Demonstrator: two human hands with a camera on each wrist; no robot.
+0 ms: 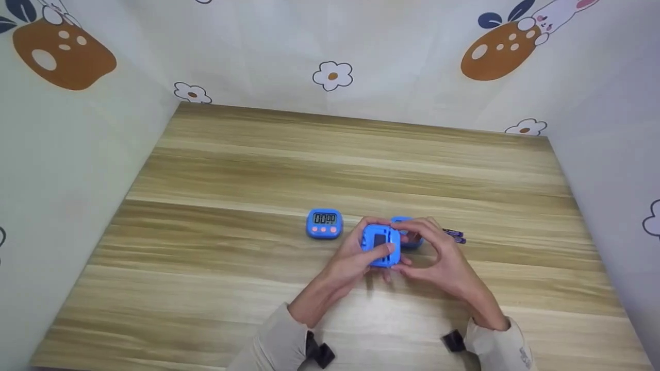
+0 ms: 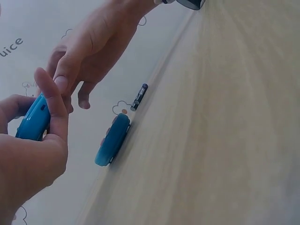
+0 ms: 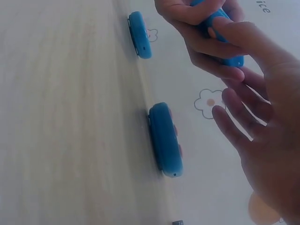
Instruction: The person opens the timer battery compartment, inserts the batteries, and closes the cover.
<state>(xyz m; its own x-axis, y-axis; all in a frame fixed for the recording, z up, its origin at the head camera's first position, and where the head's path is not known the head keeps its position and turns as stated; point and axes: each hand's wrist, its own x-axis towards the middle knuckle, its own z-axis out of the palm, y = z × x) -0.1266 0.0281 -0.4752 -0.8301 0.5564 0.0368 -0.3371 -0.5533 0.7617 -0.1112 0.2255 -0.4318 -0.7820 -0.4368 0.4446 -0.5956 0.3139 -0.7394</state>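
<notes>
A blue digital timer (image 1: 380, 239) is held back side up, showing a dark rectangle and a slot on its back. My left hand (image 1: 353, 260) grips it from the left, thumb laid across the back. From the right, my right hand (image 1: 444, 260) pinches the timer's edge between thumb and index finger; its other fingers hang loose in the right wrist view. On the table to the left lies another blue timer (image 1: 324, 224), with pink buttons and digits on its screen. A third blue timer (image 3: 165, 140) sits behind my right hand, partly hidden in the head view.
Small dark batteries (image 1: 454, 236) lie on the wooden table (image 1: 258, 170) just right of the third timer. Walls of patterned white cloth (image 1: 402, 62) stand at the back and both sides. Black straps (image 1: 454, 341) show at the sleeve cuffs.
</notes>
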